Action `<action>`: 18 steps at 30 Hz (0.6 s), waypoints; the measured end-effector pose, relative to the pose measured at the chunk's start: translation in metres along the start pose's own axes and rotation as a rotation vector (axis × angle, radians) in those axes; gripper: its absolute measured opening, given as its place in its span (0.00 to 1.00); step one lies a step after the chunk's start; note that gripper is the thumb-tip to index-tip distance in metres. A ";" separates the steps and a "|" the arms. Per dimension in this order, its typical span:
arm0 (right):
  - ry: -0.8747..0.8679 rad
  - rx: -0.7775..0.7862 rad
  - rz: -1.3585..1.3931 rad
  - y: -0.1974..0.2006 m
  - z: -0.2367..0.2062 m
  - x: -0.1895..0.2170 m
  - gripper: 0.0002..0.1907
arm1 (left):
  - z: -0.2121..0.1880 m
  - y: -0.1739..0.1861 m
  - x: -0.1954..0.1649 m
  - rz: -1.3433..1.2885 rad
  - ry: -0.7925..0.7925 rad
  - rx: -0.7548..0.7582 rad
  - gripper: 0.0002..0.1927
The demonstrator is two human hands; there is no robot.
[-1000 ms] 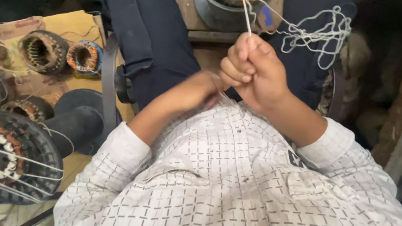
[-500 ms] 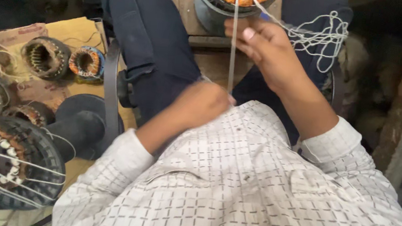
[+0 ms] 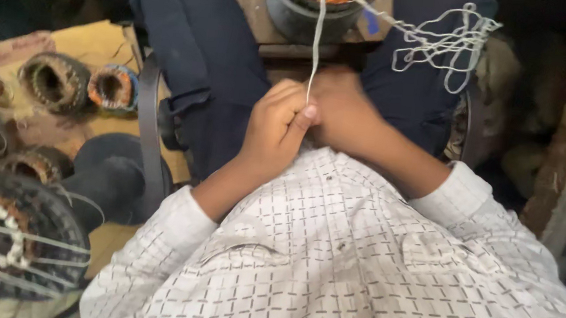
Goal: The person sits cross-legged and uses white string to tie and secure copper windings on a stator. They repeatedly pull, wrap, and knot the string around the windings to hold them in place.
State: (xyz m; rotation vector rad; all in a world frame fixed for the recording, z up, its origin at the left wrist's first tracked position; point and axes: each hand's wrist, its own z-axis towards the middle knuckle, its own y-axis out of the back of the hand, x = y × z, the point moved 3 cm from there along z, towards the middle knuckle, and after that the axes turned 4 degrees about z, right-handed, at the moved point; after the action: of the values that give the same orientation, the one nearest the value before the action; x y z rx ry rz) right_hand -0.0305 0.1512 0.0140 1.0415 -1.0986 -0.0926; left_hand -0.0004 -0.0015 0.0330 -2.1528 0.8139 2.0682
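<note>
Both hands have drawn back toward the body since half a second ago, when the right one was stretched out far toward the motor; now they sit together just above the shirt front.

At the far left, a row of worn round motor stators with copper windings (image 3: pixel 54 80) lies on a sheet of brown cardboard (image 3: pixel 95 41), near enough to be reached. Nearer, a larger dark ring laced with white string (image 3: pixel 5 238) lies flat beside a black round cap (image 3: pixel 110 172).

At centre, the left hand (image 3: pixel 274 126) is closed, its thumb and fingers pinching a thin white lacing cord (image 3: pixel 315 50) that runs taut and straight up to the grey round motor housing with orange copper coils (image 3: pixel 313 4), which sits on a wooden block between the knees (held there so the cord can be drawn tight against it). The right hand (image 3: pixel 344 113) is tucked just behind the left, touching it; it looks curled, but whether it grips the cord I cannot tell.

To the right, a loose tangle of white cord (image 3: pixel 453 44) hangs slack over the dark trouser leg (image 3: pixel 416 89).
</note>
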 end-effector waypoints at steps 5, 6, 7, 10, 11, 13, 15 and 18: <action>-0.107 -0.015 1.008 0.039 -0.010 -0.040 0.15 | -0.001 -0.016 0.022 0.168 -0.020 0.051 0.14; -0.074 0.051 0.954 0.039 -0.012 -0.037 0.13 | 0.006 -0.017 0.028 0.163 0.088 0.051 0.14; -0.044 0.121 0.904 0.034 -0.013 -0.031 0.12 | 0.012 -0.016 0.034 0.156 0.203 0.051 0.15; 0.088 0.314 0.751 0.013 -0.009 -0.003 0.10 | 0.027 -0.011 0.037 -0.346 0.162 0.122 0.13; 0.114 0.137 0.465 0.009 -0.004 0.003 0.12 | 0.029 -0.008 0.037 -0.507 0.143 0.149 0.12; 0.139 -0.210 -0.091 0.011 0.005 0.007 0.23 | 0.025 -0.006 0.036 -0.838 0.129 0.210 0.13; -0.367 -0.087 0.719 0.009 0.009 -0.018 0.17 | 0.013 -0.012 0.040 -0.341 0.207 0.376 0.18; -0.232 0.092 1.942 0.022 0.000 -0.029 0.12 | 0.012 -0.015 0.046 0.294 0.241 0.346 0.19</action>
State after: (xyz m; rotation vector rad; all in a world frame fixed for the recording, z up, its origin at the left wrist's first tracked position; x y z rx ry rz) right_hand -0.0541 0.1791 0.0100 -0.3137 -1.8955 1.4031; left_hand -0.0073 0.0006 -0.0166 -2.2116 1.4725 1.6255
